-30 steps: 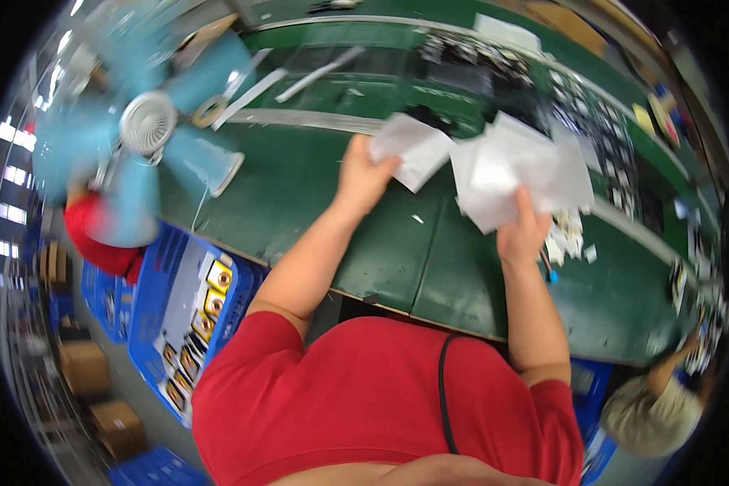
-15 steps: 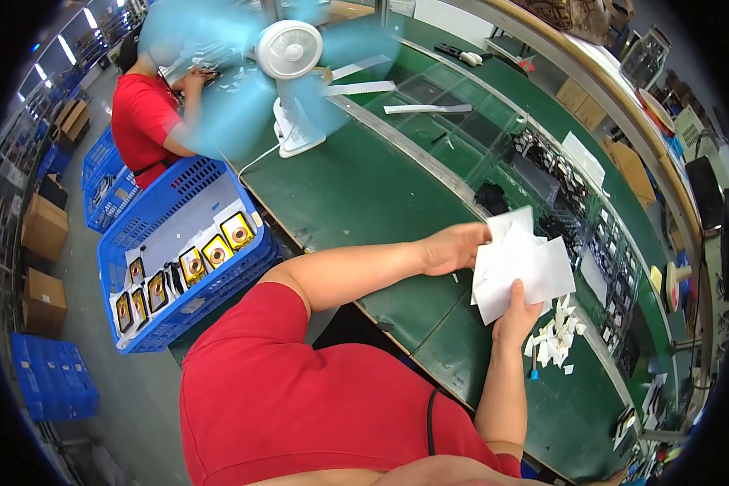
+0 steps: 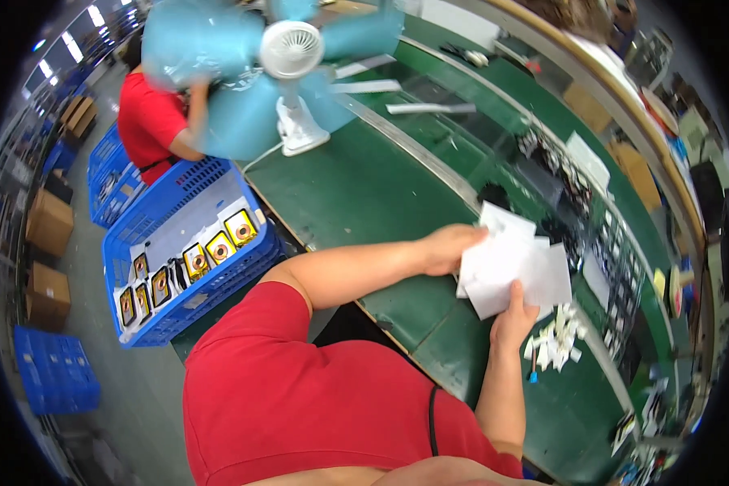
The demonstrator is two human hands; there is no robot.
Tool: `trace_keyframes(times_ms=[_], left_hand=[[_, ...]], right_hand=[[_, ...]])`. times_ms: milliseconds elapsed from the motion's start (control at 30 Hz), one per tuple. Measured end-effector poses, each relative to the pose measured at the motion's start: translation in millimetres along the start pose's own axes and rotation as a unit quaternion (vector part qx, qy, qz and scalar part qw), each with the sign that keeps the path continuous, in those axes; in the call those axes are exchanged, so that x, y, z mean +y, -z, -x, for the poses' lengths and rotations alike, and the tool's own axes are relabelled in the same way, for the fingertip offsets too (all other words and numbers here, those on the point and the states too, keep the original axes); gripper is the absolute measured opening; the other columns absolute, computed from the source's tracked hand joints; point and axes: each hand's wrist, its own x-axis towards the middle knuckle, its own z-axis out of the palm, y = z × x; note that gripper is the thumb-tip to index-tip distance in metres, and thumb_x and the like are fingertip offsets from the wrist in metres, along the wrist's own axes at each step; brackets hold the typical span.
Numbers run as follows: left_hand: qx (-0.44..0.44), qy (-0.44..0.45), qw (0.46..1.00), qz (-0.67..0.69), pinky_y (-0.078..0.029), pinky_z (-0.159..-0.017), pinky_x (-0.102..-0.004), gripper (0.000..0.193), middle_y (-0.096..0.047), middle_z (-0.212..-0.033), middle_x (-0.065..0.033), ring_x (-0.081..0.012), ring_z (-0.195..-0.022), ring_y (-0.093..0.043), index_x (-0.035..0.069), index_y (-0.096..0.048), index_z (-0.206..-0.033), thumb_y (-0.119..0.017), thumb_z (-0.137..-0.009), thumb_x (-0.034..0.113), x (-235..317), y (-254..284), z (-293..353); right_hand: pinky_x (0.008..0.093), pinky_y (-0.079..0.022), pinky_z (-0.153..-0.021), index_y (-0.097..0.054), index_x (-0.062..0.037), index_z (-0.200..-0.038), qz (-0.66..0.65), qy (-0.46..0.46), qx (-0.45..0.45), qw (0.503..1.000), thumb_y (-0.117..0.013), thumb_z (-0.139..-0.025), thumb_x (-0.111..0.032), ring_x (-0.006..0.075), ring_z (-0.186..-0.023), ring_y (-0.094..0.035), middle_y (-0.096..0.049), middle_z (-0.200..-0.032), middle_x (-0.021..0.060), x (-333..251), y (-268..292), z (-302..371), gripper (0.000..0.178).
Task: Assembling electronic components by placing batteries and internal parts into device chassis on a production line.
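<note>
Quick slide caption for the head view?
Both hands, left and right, hold white sheets over a green bench.

Long green workbench runs diagonally, white desk fan with blue blades spinning on it. Grey concrete floor, blue plastic crates, cardboard boxes at left. Ceiling strip lights on.

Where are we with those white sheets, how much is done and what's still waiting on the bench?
Done: cannot tell; no finished pile is clearly visible. In hand: both the left hand and the right hand grip a bunch of white sheets above the green bench. Left: a loose heap of small white pieces lies on the bench by the right hand, and the blue crate beside the bench holds more parts.
</note>
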Motion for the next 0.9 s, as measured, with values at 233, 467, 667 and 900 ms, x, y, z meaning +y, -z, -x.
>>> trace_keyframes(times_ms=[233, 467, 667, 900], left_hand=[[0.062, -0.077, 0.995, -0.013, -0.052, -0.099, -0.0418, 0.039, -0.065, -0.123, -0.0177, -0.0281, -0.11, -0.066, -0.007, -0.053, -0.127, -0.048, -0.105, 0.025, 26.3, 12.5, 3.4], [0.008, 0.063, 0.997, 0.048, -0.044, -0.111, -0.0438, 0.056, -0.053, -0.141, -0.0176, -0.0294, -0.129, -0.055, -0.003, -0.04, -0.144, -0.046, -0.106, 0.039, 21.8, -1.1, 10.6], [-0.108, 0.022, 0.99, -0.087, -0.048, -0.105, -0.0389, 0.081, -0.057, -0.132, -0.0125, -0.0246, -0.124, -0.056, 0.005, -0.039, -0.144, -0.085, -0.077, 0.009, 2.2, -7.8, 11.1], [0.038, -0.053, 0.966, -0.248, -0.053, -0.095, -0.0359, 0.064, -0.062, -0.124, -0.0116, -0.0209, -0.111, -0.062, 0.001, -0.045, -0.138, -0.072, -0.08, -0.006, 3.4, -10.1, -0.5]], right_hand=[[0.0331, -0.044, -0.101, -0.058, 0.0068, -0.127, -0.058, 0.064, 0.028, 0.996, -0.069, -0.095, -0.011, 0.0187, -0.113, -0.059, -0.063, -0.126, 0.0108, -2.9, -0.5, -17.9, 0.038], [0.0285, -0.052, -0.081, -0.069, -0.0023, -0.11, 0.228, 0.055, -0.108, 0.966, -0.072, -0.085, -0.007, 0.0143, -0.095, -0.065, -0.07, -0.105, 0.0083, 0.6, 11.1, -20.2, 0.026], [0.0427, -0.054, -0.084, -0.048, -0.0033, -0.131, 0.36, 0.063, -0.12, 0.923, -0.074, -0.086, -0.026, 0.0375, -0.1, -0.069, -0.068, -0.11, 0.0239, -14.1, -0.9, -8.9, 0.057], [0.0512, -0.053, -0.084, -0.033, 0.0021, -0.142, 0.457, 0.044, -0.111, 0.881, -0.076, -0.085, -0.035, 0.0485, -0.103, -0.064, -0.061, -0.119, 0.0318, -16.0, -13.7, -5.5, 0.081]])
